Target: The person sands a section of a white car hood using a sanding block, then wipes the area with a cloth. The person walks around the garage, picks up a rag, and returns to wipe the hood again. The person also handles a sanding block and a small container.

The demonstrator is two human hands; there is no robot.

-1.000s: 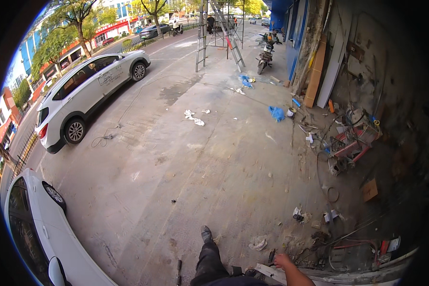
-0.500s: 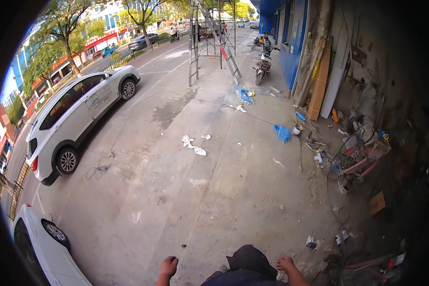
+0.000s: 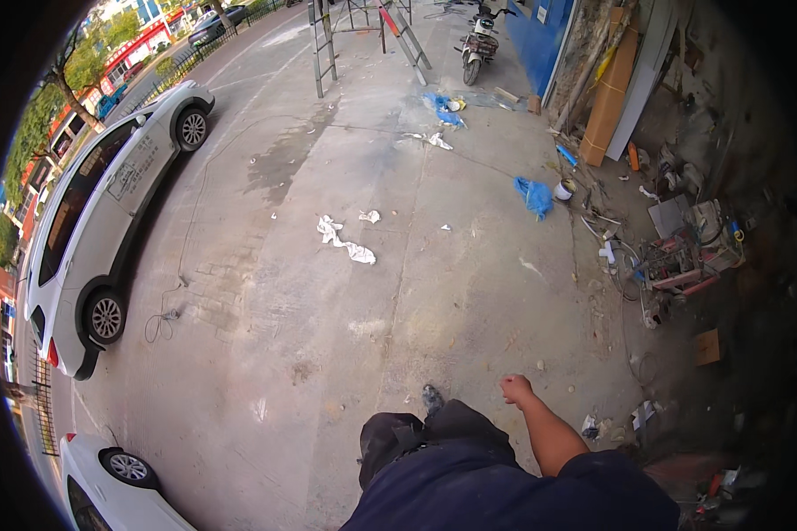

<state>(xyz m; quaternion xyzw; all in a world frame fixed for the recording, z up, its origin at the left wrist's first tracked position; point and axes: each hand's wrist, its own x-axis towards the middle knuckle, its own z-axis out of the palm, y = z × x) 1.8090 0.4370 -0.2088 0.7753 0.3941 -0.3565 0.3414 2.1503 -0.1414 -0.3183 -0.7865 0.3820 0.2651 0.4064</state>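
My right hand (image 3: 515, 389) hangs out in front of my body over the concrete pavement (image 3: 434, 310), with its fingers curled in. Nothing shows in it, and it touches nothing. My left hand is out of view. Below are my dark trousers (image 3: 465, 425), and one shoe (image 3: 432, 400) shows ahead of them on the ground. The things nearest my right hand are small bits of rubble and a crumpled scrap (image 3: 591, 427) on the ground to its right.
White cars (image 3: 106, 257) stand along the left. White rags (image 3: 345, 241), a blue plastic bag (image 3: 534, 196) and a small bucket (image 3: 565, 188) lie ahead. A stepladder (image 3: 323, 53) and a motorbike (image 3: 478, 44) stand farther off. Clutter, a machine (image 3: 691, 248) and a cardboard box (image 3: 611, 88) line the right.
The view has tipped down, showing more of my body and one shoe. My right hand has swung forward, and my left hand has gone out of view. The rags and bag appear higher.
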